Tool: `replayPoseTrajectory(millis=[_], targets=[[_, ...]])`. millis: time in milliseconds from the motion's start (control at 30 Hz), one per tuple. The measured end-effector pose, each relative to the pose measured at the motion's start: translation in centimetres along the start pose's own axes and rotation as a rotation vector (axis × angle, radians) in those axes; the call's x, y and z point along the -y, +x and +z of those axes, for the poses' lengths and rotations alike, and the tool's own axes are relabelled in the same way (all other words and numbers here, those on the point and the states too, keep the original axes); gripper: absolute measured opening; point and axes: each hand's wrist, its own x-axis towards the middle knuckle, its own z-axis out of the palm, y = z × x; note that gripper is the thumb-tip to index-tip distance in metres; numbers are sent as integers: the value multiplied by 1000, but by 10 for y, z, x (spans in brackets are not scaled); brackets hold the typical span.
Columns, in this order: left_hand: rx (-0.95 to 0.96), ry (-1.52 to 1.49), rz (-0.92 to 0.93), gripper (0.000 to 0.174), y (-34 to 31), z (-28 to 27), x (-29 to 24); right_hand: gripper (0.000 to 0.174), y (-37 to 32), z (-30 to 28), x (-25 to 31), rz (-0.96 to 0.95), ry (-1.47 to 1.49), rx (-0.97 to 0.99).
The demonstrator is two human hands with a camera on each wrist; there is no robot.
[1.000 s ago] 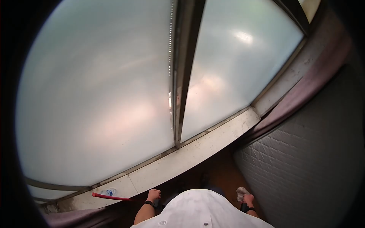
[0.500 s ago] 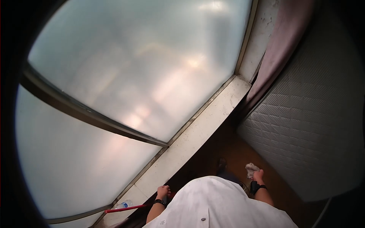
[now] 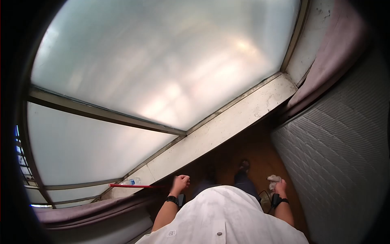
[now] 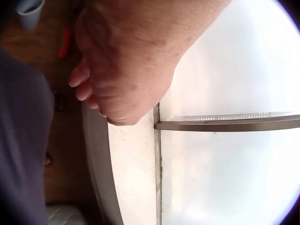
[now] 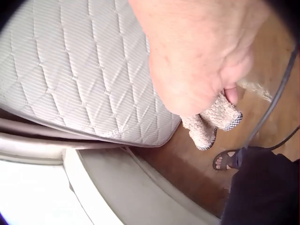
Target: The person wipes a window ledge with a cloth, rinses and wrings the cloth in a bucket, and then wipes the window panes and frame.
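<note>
My right hand (image 3: 280, 188) grips a crumpled beige terry cloth (image 5: 211, 122) with a checkered hem, which hangs from the fingers beside the mattress. In the head view that cloth (image 3: 274, 178) bunches up past the fingertips. My left hand (image 3: 181, 184) is near the edge of the window sill (image 3: 211, 140), its fingers loosely bent and nothing seen in them. The left wrist view shows this hand (image 4: 126, 70) from the wrist side, its palm partly hidden. A red stick (image 3: 130, 186) lies across the sill to the left of the hand.
Frosted window panes (image 3: 174, 61) rise behind the sill. A clear plastic bottle (image 3: 135, 181) lies on it by the stick. The quilted mattress (image 3: 337, 142) stands at the right, with a pink curtain (image 3: 325, 73) behind. A cable (image 5: 276, 98) and a cup (image 4: 31, 16) are near the floor.
The head view has swung across the window toward the right corner, then shifted back slightly. The cloth stays in my right hand. My left hand lies farther from the bottle in view.
</note>
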Motion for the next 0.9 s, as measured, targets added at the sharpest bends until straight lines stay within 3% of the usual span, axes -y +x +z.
replayPoseTrajectory(millis=[167,267,500,567,700,900], targets=[[-50,-24,-89,20,-40,-2,35,30,-5,34,82,-147,-65,227],[-66,-68,-135,19,-52,-7,57,32,10,57,108,-132,59,386],[61,-271,-150,17,-26,-16,113,42,-47,93,173,-224,341,690],[-22,-154,-122,18,-29,-15,107,45,-73,100,182,-255,410,755],[54,-241,-96,19,-5,-32,119,45,-126,114,188,-304,567,832],[128,-357,-90,17,20,-71,179,46,-188,137,168,-340,660,838]])
